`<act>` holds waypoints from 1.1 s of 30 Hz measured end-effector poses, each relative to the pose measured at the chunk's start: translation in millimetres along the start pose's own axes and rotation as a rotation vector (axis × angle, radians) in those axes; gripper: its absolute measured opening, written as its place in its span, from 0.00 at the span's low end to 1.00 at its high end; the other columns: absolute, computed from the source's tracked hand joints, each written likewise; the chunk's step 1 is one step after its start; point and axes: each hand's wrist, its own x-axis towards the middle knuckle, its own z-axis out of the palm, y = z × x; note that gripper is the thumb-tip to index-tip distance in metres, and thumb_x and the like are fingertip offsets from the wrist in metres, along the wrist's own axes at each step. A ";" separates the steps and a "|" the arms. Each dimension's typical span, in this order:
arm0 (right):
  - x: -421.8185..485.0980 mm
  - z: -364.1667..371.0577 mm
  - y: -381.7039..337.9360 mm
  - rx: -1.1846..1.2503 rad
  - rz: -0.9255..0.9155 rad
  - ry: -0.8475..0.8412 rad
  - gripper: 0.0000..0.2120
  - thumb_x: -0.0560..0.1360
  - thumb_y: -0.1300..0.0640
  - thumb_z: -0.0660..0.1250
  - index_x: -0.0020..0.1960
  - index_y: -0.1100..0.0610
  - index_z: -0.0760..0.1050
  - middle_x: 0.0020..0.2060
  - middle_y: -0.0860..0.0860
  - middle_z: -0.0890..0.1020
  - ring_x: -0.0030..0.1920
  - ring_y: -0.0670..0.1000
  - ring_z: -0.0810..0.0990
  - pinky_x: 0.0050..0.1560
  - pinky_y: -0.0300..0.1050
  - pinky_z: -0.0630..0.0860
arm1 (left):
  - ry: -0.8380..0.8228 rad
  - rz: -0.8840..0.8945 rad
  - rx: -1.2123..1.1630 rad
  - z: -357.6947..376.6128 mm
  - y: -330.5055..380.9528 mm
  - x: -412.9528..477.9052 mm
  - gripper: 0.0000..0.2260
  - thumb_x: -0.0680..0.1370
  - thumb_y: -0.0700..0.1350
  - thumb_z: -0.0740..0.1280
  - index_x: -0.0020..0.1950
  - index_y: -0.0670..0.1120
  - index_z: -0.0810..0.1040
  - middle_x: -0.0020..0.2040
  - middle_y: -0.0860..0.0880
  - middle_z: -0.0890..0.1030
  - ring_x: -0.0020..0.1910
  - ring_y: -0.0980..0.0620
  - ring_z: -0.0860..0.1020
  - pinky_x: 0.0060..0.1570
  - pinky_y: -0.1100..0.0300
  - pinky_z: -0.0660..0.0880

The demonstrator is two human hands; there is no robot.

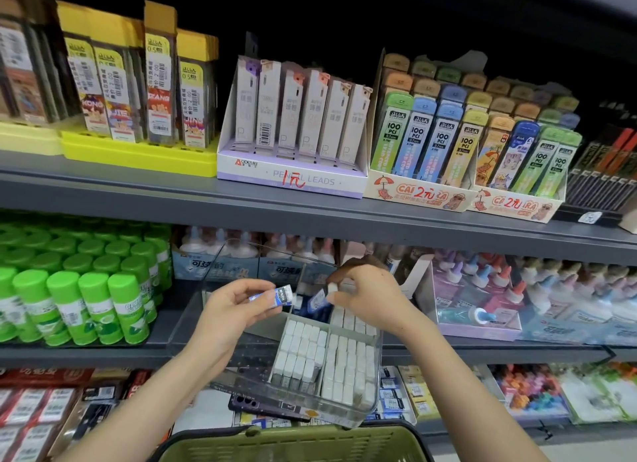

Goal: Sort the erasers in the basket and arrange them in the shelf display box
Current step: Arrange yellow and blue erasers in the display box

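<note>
Mid-frame, the left hand is pinching 1 blue-and-white sleeved eraser, while the right hand is pinching a second eraser over the clear plastic display box. Blocky white erasers are standing in tight rows inside it. A slotted green basket is sitting at the bottom of the frame, with glossy glue sticks crowding the left.

"PENCIL LEADS" and the brand "AODEMEI" are being shown on the lilac display box at twelve o'clock, with "1元" being carried over them in red handwriting. At two o'clock, "100 PCS" is being displayed on the lead tubes and "2元" on the cream box beneath. At ten o'clock, "0.5" is being shown on the yellow-capped cases.
</note>
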 end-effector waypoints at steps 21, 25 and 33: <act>23.7 61.2 -7.2 -0.313 -0.060 0.321 0.10 0.52 0.42 0.77 0.28 0.45 0.81 0.44 0.44 0.80 0.47 0.54 0.75 0.48 0.47 0.57 | -0.050 -0.025 0.086 -0.7 5.2 -1.2 0.12 0.72 0.28 0.67 0.50 0.42 0.80 0.43 0.46 0.85 0.44 0.48 0.84 0.52 0.56 0.76; 21.5 62.7 -0.7 -0.158 -0.105 0.343 0.05 0.58 0.48 0.76 0.34 0.44 0.83 0.50 0.45 0.80 0.53 0.57 0.75 0.50 0.47 0.55 | -0.041 -0.025 0.060 -1.2 5.8 -1.5 0.11 0.72 0.29 0.67 0.51 0.41 0.80 0.45 0.45 0.85 0.45 0.47 0.84 0.51 0.56 0.76; 13.5 49.0 6.3 -0.053 -0.146 0.273 0.09 0.68 0.49 0.73 0.48 0.46 0.83 0.60 0.44 0.76 0.64 0.52 0.67 0.60 0.46 0.54 | -0.031 -0.044 -0.045 -1.1 7.4 -1.8 0.10 0.73 0.31 0.67 0.53 0.40 0.79 0.46 0.43 0.84 0.45 0.47 0.83 0.47 0.61 0.80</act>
